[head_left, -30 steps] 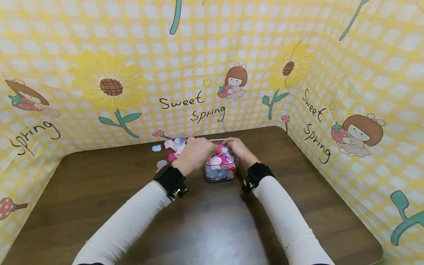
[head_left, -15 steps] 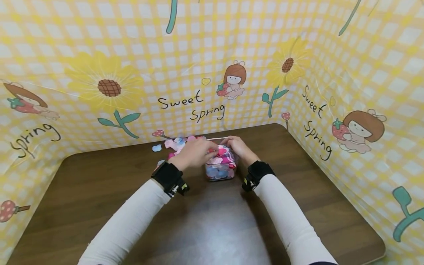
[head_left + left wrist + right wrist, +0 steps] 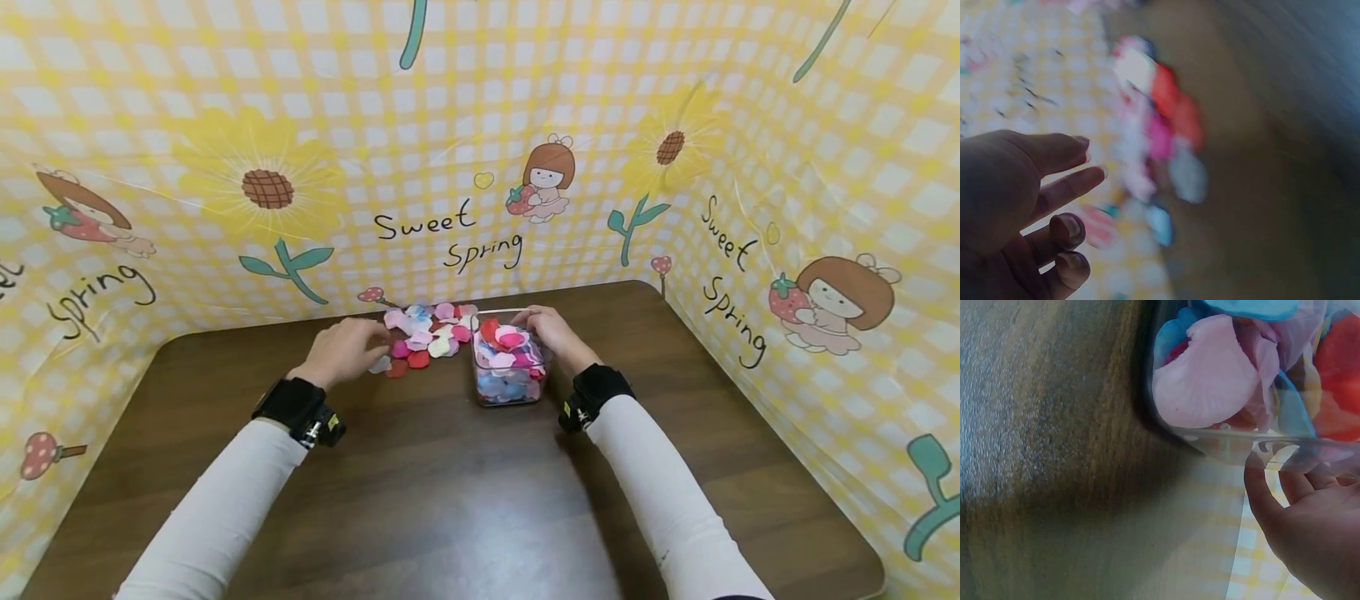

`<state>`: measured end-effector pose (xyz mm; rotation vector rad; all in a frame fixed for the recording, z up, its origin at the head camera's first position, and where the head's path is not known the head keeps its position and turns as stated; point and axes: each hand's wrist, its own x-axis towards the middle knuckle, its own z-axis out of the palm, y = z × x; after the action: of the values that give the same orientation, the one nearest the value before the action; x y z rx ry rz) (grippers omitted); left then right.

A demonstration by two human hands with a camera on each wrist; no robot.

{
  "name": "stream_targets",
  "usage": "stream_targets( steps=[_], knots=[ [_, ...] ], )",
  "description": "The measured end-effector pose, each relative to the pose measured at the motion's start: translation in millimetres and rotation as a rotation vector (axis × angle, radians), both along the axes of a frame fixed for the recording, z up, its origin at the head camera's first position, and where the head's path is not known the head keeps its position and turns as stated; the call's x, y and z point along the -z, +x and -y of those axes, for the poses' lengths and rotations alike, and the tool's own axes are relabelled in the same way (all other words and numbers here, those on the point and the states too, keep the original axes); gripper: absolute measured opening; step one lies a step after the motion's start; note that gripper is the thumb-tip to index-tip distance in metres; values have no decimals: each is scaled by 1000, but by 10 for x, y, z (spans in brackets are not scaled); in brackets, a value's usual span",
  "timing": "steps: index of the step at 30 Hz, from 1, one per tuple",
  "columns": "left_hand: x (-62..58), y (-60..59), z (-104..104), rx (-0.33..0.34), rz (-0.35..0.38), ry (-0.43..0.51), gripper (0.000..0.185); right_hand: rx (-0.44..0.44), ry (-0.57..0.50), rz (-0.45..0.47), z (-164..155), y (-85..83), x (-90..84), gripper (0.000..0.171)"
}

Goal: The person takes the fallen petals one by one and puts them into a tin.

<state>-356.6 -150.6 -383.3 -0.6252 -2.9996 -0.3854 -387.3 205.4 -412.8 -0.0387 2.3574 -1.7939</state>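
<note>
Container: the clear square plastic container (image 3: pixel 510 367) stands on the dark brown wooden table (image 3: pixel 465 492), well filled with pink, red, blue and white fabric petals (image 3: pixel 1207 381).
Loose pile: a scatter of the same coloured petals (image 3: pixel 423 333) lies on the table just left of the container, toward the back wall.
Progress: judging by the fill, most petals are already inside (the heap reaches the rim); the loose pile is what is left to gather.
Left hand: the left hand (image 3: pixel 347 350) hovers palm down at the near-left edge of the pile, arm stretched forward; the wrist view, though blurred, shows the fingers (image 3: pixel 1063 187) loosely spread, gripping nothing.
Right hand: the right hand (image 3: pixel 551 329) rests against the container's far right corner, fingers (image 3: pixel 1260 487) laid along the rim, steadying rather than clamping it.
Backdrop: yellow checked sheet with sunflowers (image 3: pixel 266 187).
</note>
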Motion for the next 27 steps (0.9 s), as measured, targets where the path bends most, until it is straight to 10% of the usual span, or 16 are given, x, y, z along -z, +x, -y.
stream_targets(
  steps=[8,15,21,27],
  knots=[
    [520,-81,253,-53,42,-69,19,-8,14,-5,30,13,60,43],
    [612,-92,201,-32,-62,-79,5,-1,3,-8,24,1,67,42],
    [471,-64,168,-23,-139,-24,6,-6,8,4,18,7,32,42],
    [-109,47,-349,79,-286,35,11,-3,2,-7,19,-11,9,41]
  ],
)
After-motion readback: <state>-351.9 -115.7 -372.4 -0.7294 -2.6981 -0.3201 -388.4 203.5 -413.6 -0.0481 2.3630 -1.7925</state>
